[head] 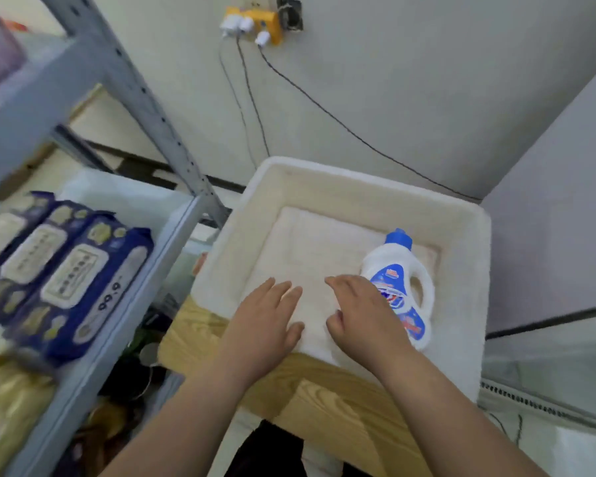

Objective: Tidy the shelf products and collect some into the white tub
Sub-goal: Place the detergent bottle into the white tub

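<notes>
White tub [468, 235] sits on the wooden desk [324, 401], right beside the grey metal shelf [135, 304]. One product lies in it: a white detergent bottle [398, 270] with a blue cap, on its side along the tub's right wall, cap pointing away from the person.

Both hands hover over the near half of the tub and grip nothing. The left hand [265, 325] is spread flat, palm down, over the bare tub floor. The right hand [362, 311] has loosely bent fingers and overlaps the bottle's label; whether it touches the bottle I cannot tell, but the fingers are not wrapped round it.

Judging by this, the collecting step is in hand: one item is in the tub, with plenty of room left. The next move likely calls for a reach left to the shelf, where dark blue wipes packs [80, 280] stand in a row. Those are soft and wide, so a grip across the pack's edge, or both hands, would suit.
</notes>
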`<act>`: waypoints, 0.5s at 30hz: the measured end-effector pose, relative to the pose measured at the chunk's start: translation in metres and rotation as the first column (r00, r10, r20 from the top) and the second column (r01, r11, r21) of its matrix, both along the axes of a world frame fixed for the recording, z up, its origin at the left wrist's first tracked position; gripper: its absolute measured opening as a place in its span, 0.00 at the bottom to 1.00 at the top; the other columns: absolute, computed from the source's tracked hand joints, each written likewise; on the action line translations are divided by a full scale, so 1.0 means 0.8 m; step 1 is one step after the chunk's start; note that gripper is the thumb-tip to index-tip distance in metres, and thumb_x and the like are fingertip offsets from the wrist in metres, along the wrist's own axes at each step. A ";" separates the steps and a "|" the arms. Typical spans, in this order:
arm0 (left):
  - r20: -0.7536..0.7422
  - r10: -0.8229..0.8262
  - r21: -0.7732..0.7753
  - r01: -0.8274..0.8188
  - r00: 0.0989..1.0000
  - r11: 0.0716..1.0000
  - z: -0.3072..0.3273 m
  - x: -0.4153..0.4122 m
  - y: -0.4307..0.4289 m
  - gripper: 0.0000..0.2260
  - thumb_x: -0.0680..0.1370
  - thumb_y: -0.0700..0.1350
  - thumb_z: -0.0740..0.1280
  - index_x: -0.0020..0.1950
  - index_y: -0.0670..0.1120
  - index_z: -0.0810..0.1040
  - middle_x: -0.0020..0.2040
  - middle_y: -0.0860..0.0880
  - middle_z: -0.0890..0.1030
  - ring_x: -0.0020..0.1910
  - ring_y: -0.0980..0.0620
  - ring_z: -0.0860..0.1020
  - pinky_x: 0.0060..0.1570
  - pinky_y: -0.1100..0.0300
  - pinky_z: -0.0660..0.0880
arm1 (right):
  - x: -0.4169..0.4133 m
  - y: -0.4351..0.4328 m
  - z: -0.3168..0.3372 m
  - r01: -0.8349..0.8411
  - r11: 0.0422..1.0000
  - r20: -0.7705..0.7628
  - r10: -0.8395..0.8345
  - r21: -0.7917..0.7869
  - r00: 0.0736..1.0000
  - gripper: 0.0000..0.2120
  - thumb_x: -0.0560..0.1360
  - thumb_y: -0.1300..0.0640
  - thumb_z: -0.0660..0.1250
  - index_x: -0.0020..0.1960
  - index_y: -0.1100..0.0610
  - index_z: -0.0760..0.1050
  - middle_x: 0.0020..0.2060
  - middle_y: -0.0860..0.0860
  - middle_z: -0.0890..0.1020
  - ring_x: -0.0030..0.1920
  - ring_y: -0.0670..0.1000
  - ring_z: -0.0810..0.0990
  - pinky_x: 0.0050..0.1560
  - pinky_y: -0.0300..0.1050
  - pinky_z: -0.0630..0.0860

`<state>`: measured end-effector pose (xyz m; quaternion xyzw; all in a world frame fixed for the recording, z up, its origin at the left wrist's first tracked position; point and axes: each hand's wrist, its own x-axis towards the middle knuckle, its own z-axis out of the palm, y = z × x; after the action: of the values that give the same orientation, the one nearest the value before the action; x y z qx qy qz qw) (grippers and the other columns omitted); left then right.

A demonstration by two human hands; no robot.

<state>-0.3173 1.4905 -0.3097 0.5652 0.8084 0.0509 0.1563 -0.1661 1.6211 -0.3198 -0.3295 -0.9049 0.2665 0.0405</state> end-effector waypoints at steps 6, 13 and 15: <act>-0.168 0.371 0.044 -0.369 0.913 0.928 0.081 0.044 -0.172 0.25 0.77 0.58 0.57 0.66 0.46 0.78 0.60 0.49 0.81 0.60 0.49 0.79 0.61 0.53 0.77 | -0.050 -0.114 0.049 -0.444 0.887 -0.108 0.458 0.127 0.883 0.23 0.69 0.54 0.61 0.61 0.59 0.80 0.53 0.55 0.83 0.53 0.58 0.83 0.51 0.53 0.82; -0.243 0.737 0.238 -0.698 0.630 0.675 0.173 0.099 -0.369 0.23 0.76 0.57 0.60 0.67 0.47 0.78 0.60 0.49 0.81 0.58 0.48 0.78 0.58 0.51 0.77 | -0.087 -0.285 0.152 -0.753 0.581 -0.124 0.809 0.310 0.574 0.17 0.71 0.51 0.71 0.60 0.53 0.80 0.50 0.48 0.83 0.49 0.50 0.82 0.47 0.42 0.77; -0.269 0.795 0.305 -0.735 0.543 0.606 0.189 0.117 -0.420 0.22 0.76 0.56 0.60 0.64 0.46 0.79 0.57 0.49 0.82 0.55 0.48 0.79 0.52 0.53 0.79 | -0.094 -0.339 0.166 -0.801 0.507 -0.136 0.861 0.319 0.491 0.17 0.74 0.52 0.68 0.62 0.55 0.78 0.51 0.50 0.82 0.50 0.53 0.81 0.47 0.47 0.80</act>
<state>-0.2235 1.1545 -0.1587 0.1631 0.9806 0.0670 -0.0852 -0.2411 1.3503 -0.1867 0.1980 -0.9577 0.1975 0.0674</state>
